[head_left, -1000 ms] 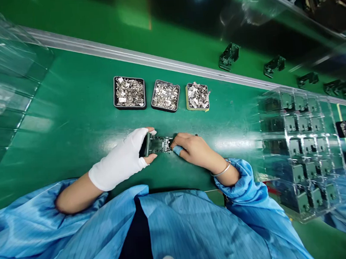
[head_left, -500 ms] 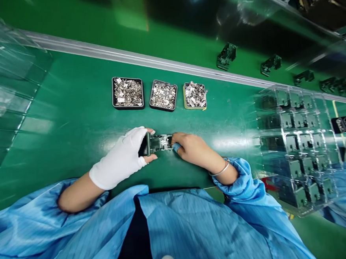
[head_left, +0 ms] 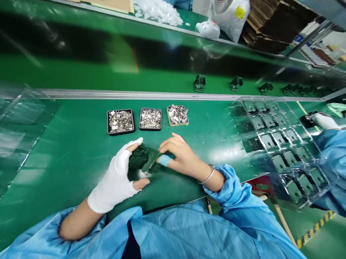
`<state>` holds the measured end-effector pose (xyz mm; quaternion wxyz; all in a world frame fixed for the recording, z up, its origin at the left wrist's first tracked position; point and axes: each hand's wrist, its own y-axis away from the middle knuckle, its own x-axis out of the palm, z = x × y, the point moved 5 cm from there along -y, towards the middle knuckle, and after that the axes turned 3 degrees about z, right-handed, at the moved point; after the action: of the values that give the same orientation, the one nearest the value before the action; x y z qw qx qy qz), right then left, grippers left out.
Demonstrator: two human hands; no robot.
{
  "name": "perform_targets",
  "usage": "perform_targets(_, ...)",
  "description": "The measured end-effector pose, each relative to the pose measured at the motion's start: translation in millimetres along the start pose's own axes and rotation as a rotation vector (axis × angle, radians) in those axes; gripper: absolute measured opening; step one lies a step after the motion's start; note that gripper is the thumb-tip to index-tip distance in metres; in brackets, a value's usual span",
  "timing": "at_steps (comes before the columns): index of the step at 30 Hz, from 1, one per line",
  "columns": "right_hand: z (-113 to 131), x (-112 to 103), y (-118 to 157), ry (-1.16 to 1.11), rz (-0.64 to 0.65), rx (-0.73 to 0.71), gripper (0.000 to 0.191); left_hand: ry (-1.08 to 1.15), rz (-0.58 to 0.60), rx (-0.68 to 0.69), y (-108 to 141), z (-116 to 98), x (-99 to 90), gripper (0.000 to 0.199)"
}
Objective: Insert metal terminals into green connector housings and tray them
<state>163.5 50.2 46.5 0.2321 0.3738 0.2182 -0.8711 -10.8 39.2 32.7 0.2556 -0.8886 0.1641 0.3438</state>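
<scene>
A dark green plastic housing point(head_left: 144, 158), blurred by motion, is held tilted just above the green bench. My left hand point(head_left: 115, 181), in a white fingerless glove, wraps round its left side, with fingers above and thumb below. At the right edge of the housing, my right hand point(head_left: 182, 156) grips with thumb and fingers; blue tape circles one digit. Three small trays of shiny metal parts stand beyond my hands: the left tray point(head_left: 120, 122), the middle tray point(head_left: 150, 119) and the right tray point(head_left: 177, 115).
A clear compartment tray point(head_left: 292, 145) of green housings stands to the right. More housings point(head_left: 199, 83) sit along the strip behind the metal rail point(head_left: 129, 95). Clear plastic trays point(head_left: 10, 141) lie at left. A co-worker's sleeve point(head_left: 338, 165) shows at far right.
The housing has turned from lying level between my hands to a tilted position. My view has tipped up, bringing the far bench and a fan into sight.
</scene>
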Motion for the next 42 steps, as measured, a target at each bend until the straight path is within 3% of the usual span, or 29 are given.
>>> perform_targets(3, 20.8, 8.6, 3.4, 0.267, 0.172, -0.195, 0.011, -0.136, 0.033, 0.024, -0.3, 6.4, 6.4, 0.072)
perform_targets(6, 17.0, 1.2, 3.3, 0.256, 0.293, -0.333, 0.018, -0.201, 0.115, 0.064, -2.0, 8.5, 13.8, 0.06)
perform_targets(8, -11.9, -22.6, -6.4, 0.182, 0.18, -0.227, 0.021, -0.201, 0.146, 0.048, -4.0, 8.7, 14.7, 0.057)
perform_targets(10, -62.2, -55.1, -18.1, 0.18, -0.06, 0.079, 0.027, -0.192, 0.166, 0.036, -6.2, 8.0, 14.1, 0.056)
perform_targets(13, -132.0, -80.8, -29.3, 0.252, -0.162, 0.411, 0.032, -0.163, 0.173, 0.06, -7.8, 6.6, 13.4, 0.055)
perform_targets(17, -170.4, -80.4, -37.0, 0.281, -0.17, 0.458, 0.027, -0.117, 0.14, 0.069, -6.5, 7.8, 9.7, 0.061)
perform_targets(21, -174.4, -81.4, -28.2, 0.287, -0.221, 0.477, 0.022, -0.093, 0.0, 0.02, -8.1, 6.0, -11.5, 0.049)
perform_targets(26, -184.1, -101.9, -12.2, 0.259, -0.285, 0.506, 0.024, -0.121, -0.131, 0.008, -14.2, -1.0, -37.4, 0.028)
perform_targets(29, -193.4, -110.1, -5.0, 0.244, -0.287, 0.545, 0.028, -0.081, -0.151, -0.009, -16.6, 0.8, -39.1, 0.024)
perform_targets(32, -194.7, -107.9, -5.4, 0.248, -0.253, 0.544, 0.028, -0.037, -0.099, -0.092, -18.5, 8.1, -32.6, 0.023)
perform_targets(38, -182.3, -99.1, -17.9, 0.313, -0.22, 0.56, 0.017, -0.013, -0.087, -0.162, -19.5, 11.8, -31.1, 0.028)
perform_targets(42, -145.3, -101.5, -19.3, 0.28, -0.27, 0.509, 0.018, -0.036, -0.144, -0.195, -19.6, 8.1, -39.0, 0.023)
